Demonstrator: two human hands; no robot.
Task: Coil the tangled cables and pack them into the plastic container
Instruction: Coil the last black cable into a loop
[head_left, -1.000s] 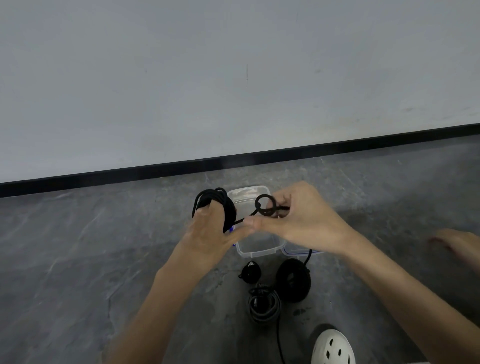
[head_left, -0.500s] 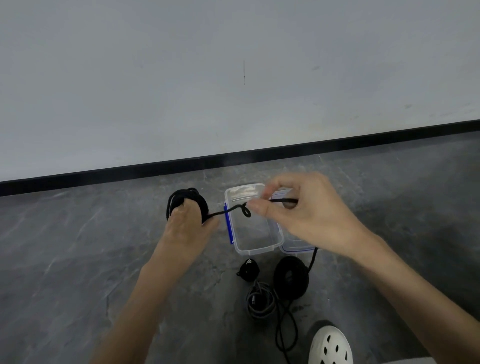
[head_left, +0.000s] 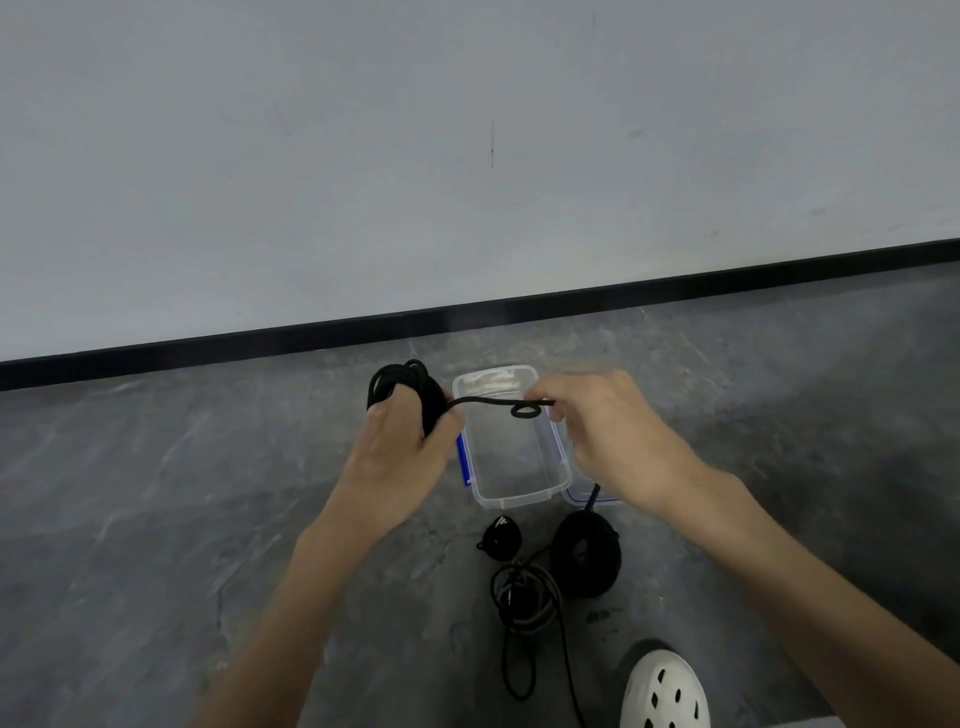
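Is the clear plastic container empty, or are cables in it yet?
Empty. The container shows a bare bottom; the black cable stretches above it between the left hand and right hand.

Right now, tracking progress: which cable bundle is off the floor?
The black coil gripped in the left hand; the others lie on the floor.

A black cable (head_left: 488, 401) stretched between the left hand (head_left: 400, 452) and the right hand (head_left: 618, 441) bars the far end of the clear rectangular plastic container (head_left: 519, 500); its near end lies open from above. A small black coil (head_left: 501, 538), a thick black coil (head_left: 587, 558), a loose cable bundle (head_left: 524, 597) and a white perforated clog (head_left: 665, 691) crowd the near side; grey stone floor (head_left: 156, 493) opens leftward.
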